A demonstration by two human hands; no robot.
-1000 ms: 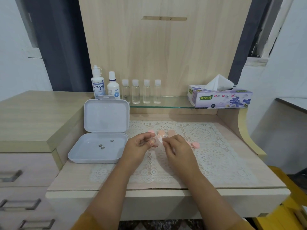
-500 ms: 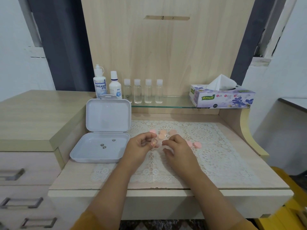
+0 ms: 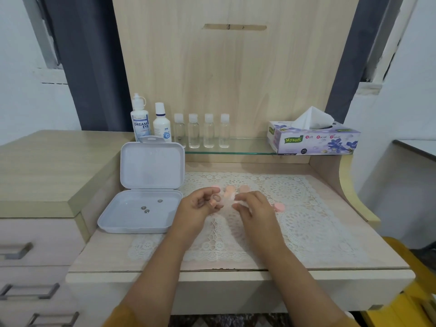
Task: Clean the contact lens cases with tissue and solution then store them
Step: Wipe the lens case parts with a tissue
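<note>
My left hand (image 3: 197, 207) pinches a small pink contact lens case (image 3: 214, 201) between thumb and fingers above the lace mat (image 3: 306, 208). My right hand (image 3: 253, 210) holds a small white tissue piece (image 3: 233, 201) against the case. Pink case parts (image 3: 230, 190) lie on the mat just behind my hands, and another pink cap (image 3: 279, 207) lies to the right of my right hand. An open white storage box (image 3: 141, 208) with three small round pieces inside sits to the left. Two solution bottles (image 3: 141, 120) stand on the glass shelf.
Several small clear bottles (image 3: 201, 132) stand in a row on the glass shelf (image 3: 247, 149). A tissue box (image 3: 313, 138) sits at the shelf's right end. A raised cabinet top (image 3: 47, 166) with drawers is on the left.
My hands stayed together over the mat; the right hand's fingers shifted slightly at the case. The camera moved a little.
</note>
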